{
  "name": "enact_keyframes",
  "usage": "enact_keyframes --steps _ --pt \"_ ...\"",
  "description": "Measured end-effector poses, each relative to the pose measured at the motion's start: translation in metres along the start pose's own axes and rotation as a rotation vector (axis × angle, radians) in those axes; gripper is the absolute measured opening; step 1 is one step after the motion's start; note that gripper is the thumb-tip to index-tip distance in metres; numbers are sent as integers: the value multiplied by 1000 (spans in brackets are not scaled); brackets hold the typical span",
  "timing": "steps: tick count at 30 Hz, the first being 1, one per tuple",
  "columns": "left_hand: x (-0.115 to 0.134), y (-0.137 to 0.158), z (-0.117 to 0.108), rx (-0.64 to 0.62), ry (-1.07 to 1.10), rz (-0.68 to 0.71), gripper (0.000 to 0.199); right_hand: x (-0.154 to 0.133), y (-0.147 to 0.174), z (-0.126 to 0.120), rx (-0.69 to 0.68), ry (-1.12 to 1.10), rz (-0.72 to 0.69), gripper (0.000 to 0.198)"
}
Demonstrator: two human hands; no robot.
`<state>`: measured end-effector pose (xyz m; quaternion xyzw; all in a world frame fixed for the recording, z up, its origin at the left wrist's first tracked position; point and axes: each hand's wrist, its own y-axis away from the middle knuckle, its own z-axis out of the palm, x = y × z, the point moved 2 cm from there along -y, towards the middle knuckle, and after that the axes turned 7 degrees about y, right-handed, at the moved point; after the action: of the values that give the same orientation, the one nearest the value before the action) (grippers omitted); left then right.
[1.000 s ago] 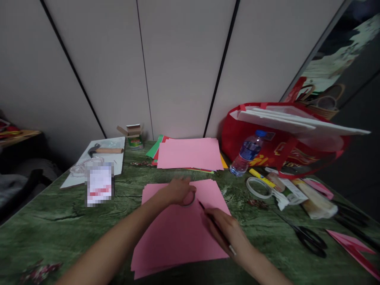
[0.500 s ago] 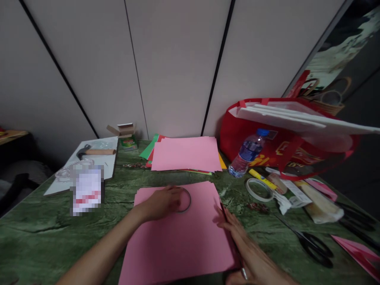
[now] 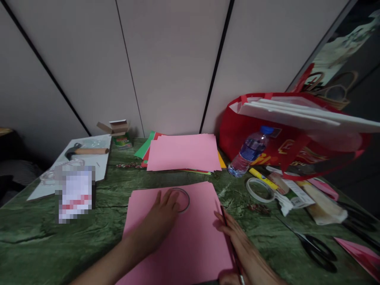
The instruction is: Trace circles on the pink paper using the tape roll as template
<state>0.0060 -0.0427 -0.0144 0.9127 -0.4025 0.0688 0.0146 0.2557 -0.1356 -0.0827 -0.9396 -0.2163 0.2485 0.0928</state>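
A stack of pink paper sheets point(image 3: 190, 253) lies in front of me on the table. Near its far edge rests a thin grey ring point(image 3: 189, 202), partly covered by fingers. My left hand point(image 3: 162, 221) lies on the top sheet with fingers outstretched, their tips on the ring's left side. At the sheets' right edge, my right hand point(image 3: 237, 237) holds a slim dark red pencil point(image 3: 233, 249) with a silvery end. The pencil runs along the hand between thumb and fingers, its silvery end toward me.
Behind are more pink sheets point(image 3: 184, 152) over coloured paper. To the right are a water bottle point(image 3: 249, 152), red bag point(image 3: 267, 148), tape roll point(image 3: 251, 194), yellow glue stick point(image 3: 263, 178) and black-handled scissors point(image 3: 317, 249). A hammer point(image 3: 92, 151) and small box point(image 3: 122, 140) stand left.
My left hand has drawn back toward me, and its fingers have spread from a curled pose, showing more of the ring. The right hand keeps the pencil at the paper's edge.
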Motion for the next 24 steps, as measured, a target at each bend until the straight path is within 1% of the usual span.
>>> enact_keyframes --steps 2,3,6,8,10,11,14,15,18,19,20,22,23,24 --pt "13 -5 4 42 -53 30 30 -1 0 -3 0 -8 -11 73" --pt "21 -8 7 88 -78 58 28 -2 0 -5 -5 -13 -11 73" --pt "47 -19 18 199 -161 147 25 -4 -2 -13 -22 -27 -16 73" --pt "64 -27 26 238 -204 202 25 -5 -2 -17 -15 -35 -6 78" --pt "75 -34 34 261 -220 183 23 -5 -2 -21 9 -42 19 80" --pt "78 -37 37 253 -214 174 21 -5 -2 -22 20 -46 36 78" --pt "79 -43 41 218 -180 124 18 -4 -2 -24 39 -58 73 64" --pt "77 -44 41 208 -165 103 19 -3 -2 -25 48 -66 85 55" --pt "70 -45 39 172 -117 62 22 0 -10 -33 80 -102 155 19" --pt "68 -45 38 153 -104 64 23 3 -14 -36 81 -118 185 12" --pt "67 -45 38 133 -92 70 25 5 -21 -40 78 -138 213 12" --pt "65 -45 38 99 -74 84 30 13 -38 -47 98 -194 246 18" --pt "65 -45 39 88 -64 84 33 18 -49 -50 145 -225 276 20" --pt "64 -45 39 83 -52 81 35 23 -60 -53 229 -259 322 21"
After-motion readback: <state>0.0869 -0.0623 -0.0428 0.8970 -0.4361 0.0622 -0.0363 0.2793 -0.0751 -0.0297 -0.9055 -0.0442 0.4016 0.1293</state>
